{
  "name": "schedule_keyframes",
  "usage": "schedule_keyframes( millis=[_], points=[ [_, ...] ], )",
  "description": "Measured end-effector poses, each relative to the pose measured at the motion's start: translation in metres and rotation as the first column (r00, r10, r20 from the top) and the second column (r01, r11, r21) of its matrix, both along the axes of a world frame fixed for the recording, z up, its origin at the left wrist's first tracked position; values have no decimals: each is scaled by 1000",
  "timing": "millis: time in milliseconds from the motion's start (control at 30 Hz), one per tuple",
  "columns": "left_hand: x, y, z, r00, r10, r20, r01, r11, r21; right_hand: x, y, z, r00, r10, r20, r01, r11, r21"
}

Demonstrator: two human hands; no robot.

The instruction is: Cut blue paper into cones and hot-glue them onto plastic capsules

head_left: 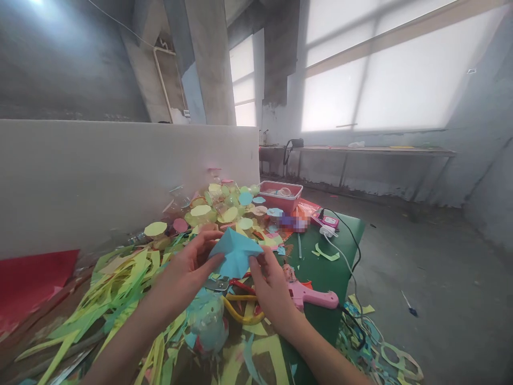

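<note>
Pinching creased blue paper [235,254] above the table [325,274], left hand [195,261] and right hand [273,284] nearly closed on its edges.
Its far side is hidden; pixelation blurs a purple item [289,221] beyond.

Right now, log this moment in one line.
left hand: holds creased blue paper | right hand: holds same paper | nearby: pink glue gun, yellow-handled tool

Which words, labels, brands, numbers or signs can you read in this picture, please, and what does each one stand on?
No text can be read here.
Pink pack: pale marking, too small and blurred to read.
Orange-red packet: too blurred to tell whether it bears print.
Pink glue gun: no lettering can be made out.
Blue folded paper: no writing shows.
</note>
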State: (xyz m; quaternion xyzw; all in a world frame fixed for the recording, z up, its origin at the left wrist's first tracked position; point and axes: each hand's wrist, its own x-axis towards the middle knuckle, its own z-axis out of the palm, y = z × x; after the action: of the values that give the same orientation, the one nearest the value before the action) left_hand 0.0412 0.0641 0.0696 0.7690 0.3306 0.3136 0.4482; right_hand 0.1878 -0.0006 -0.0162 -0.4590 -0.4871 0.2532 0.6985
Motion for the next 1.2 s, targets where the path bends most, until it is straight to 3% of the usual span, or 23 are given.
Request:
schedule_keyframes(
  millis=[167, 300, 500, 633, 800, 900, 1067, 1200],
  points=[
    [-4, 0, 3, 1000, 25, -6, -25, 999, -30, 0, 0, 3, 968, 187, -166, -183, 982, 37],
    [-7, -2, 5, 999, 11, -49, -11, 1000, -17, 0, -1, 6, 924, 244, -295, -269, 962, -49],
    [-8, -7, 5, 998, -60, -3, 60, 996, -64, 3, -1, 8, 698, 431, -572, -493, 869, 52],
    [-8, -9, 11, 1000, -31, -4, 30, 998, -54, 4, -3, 9, 634, 465, -617, -535, 840, 83],
    [-13, -3, 15, 995, 66, -72, -64, 997, 31, 3, -3, 9, 671, 456, -585, -543, 839, 32],
    [-17, 4, 12, 988, 92, -120, -83, 994, 72, 3, -2, 11, 738, 424, -525, -516, 856, -34],
    [-24, 23, 7, 933, 275, -231, -215, 943, 256, 4, 3, 9, 893, 247, -376, -292, 954, -66],
    [-42, 55, -12, 821, 432, -373, -287, 877, 384, 2, 2, 7, 967, 129, -217, -144, 988, -52]
  ],
)
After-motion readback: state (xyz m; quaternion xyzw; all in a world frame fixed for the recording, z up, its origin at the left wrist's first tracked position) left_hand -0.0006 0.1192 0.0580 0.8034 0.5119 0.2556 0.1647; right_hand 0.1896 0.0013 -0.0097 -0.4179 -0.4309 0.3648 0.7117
